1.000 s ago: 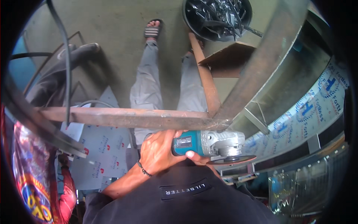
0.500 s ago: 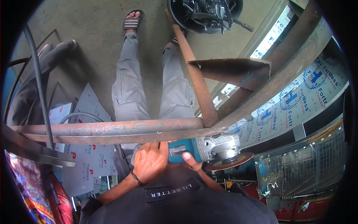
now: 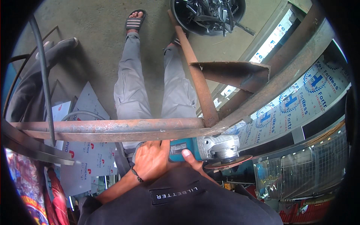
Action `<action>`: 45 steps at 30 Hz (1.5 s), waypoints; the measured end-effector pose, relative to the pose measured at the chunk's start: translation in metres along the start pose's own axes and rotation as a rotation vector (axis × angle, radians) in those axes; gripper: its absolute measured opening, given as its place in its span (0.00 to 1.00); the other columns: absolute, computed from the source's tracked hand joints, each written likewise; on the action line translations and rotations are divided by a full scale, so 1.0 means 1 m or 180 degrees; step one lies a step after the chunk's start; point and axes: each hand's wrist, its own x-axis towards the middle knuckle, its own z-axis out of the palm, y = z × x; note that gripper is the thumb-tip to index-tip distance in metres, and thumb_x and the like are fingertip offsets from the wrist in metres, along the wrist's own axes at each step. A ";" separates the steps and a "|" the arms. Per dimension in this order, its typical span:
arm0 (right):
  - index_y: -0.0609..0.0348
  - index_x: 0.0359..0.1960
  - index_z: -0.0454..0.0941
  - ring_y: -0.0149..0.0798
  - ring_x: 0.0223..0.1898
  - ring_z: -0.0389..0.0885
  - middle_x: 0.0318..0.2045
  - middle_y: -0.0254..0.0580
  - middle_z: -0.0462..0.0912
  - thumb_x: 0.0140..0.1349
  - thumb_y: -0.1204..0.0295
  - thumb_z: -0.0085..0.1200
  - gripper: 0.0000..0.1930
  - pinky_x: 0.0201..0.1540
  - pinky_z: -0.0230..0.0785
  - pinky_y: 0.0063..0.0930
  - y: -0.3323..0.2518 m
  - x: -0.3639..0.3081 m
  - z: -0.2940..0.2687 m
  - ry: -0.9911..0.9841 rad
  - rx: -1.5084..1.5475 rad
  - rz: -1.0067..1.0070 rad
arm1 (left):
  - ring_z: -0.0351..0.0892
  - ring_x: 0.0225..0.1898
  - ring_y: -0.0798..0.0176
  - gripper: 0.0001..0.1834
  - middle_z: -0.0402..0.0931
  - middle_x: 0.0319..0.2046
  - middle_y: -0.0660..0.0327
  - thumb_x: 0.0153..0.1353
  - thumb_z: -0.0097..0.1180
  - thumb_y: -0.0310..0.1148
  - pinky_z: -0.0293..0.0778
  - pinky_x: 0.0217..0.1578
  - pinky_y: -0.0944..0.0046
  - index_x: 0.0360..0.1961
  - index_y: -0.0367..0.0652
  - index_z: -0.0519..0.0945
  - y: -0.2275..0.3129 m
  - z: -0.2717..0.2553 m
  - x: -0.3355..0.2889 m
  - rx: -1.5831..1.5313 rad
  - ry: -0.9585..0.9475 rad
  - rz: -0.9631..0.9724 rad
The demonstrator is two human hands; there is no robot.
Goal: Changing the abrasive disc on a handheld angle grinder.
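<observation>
"What was nearest?"

"The person's dark shirt (image 3: 176, 202), then two hands on a teal angle grinder (image 3: 183, 149). The left hand (image 3: 152, 159) was closed around its rear, some fingertips hidden. The right hand (image 3: 197, 165) laid its thumb along the near side of the casing; I couldn't tell how its fingers closed underneath."

"And the grinder itself?"

"Just on the near side of a rusty steel bar (image 3: 112, 129), silver gear head and disc (image 3: 228, 163) to the right. Whether it touched the bar, I couldn't tell."

"Beyond that?"

"A second bar (image 3: 197, 77) ran away from that one, a brown plate (image 3: 232, 71) beside it."

"Any containers?"

"Farthest off, a round black basin (image 3: 179, 20) stood on the concrete floor (image 3: 108, 37), heaped with dark metal scraps (image 3: 208, 13), one long piece jutting over the rim."

"What differed from earlier?"

"Compared with a second before, the view had shifted: the basin appeared farther left, and a pale printed strip (image 3: 275, 37) had come into sight at upper right. The grip looked the same. Against half a second before, scarcely anything differed."
</observation>
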 end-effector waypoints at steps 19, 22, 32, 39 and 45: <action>0.67 0.70 0.51 0.49 0.61 0.70 0.63 0.56 0.66 0.43 0.35 0.71 0.64 0.65 0.62 0.45 -0.070 -0.021 -0.002 0.1978 -0.0906 -0.1692 | 0.83 0.45 0.41 0.40 0.82 0.44 0.42 0.41 0.68 0.53 0.78 0.45 0.46 0.58 0.49 0.79 -0.003 -0.014 0.010 0.0034 -0.0246 -0.0058; 0.68 0.70 0.50 0.48 0.61 0.68 0.63 0.54 0.66 0.39 0.28 0.67 0.68 0.65 0.61 0.46 -0.079 -0.029 0.008 0.2504 -0.1674 -0.1524 | 0.83 0.45 0.41 0.40 0.83 0.43 0.44 0.41 0.68 0.53 0.78 0.46 0.46 0.57 0.49 0.80 0.002 -0.017 0.011 -0.0030 -0.0560 -0.0345; 0.70 0.72 0.39 0.50 0.59 0.64 0.63 0.55 0.57 0.40 0.43 0.75 0.70 0.61 0.62 0.47 -0.077 -0.015 0.009 0.1964 -0.3791 -0.2385 | 0.83 0.42 0.41 0.39 0.83 0.41 0.46 0.36 0.71 0.53 0.78 0.44 0.47 0.51 0.44 0.82 -0.005 -0.017 0.023 -0.0245 -0.0523 0.0086; 0.65 0.71 0.44 0.52 0.60 0.64 0.62 0.56 0.57 0.41 0.41 0.73 0.65 0.61 0.61 0.51 -0.106 -0.016 -0.004 0.1286 -0.4936 -0.2441 | 0.81 0.40 0.41 0.30 0.82 0.37 0.47 0.38 0.67 0.45 0.76 0.40 0.45 0.46 0.47 0.84 -0.004 -0.018 0.024 -0.0383 -0.0416 0.0093; 0.62 0.70 0.47 0.53 0.59 0.64 0.61 0.55 0.58 0.47 0.38 0.67 0.59 0.59 0.62 0.51 -0.117 -0.015 -0.016 0.0976 -0.5230 -0.2733 | 0.82 0.43 0.42 0.34 0.83 0.41 0.48 0.40 0.68 0.49 0.76 0.44 0.45 0.51 0.50 0.83 -0.005 -0.008 0.018 -0.0285 -0.0330 0.0003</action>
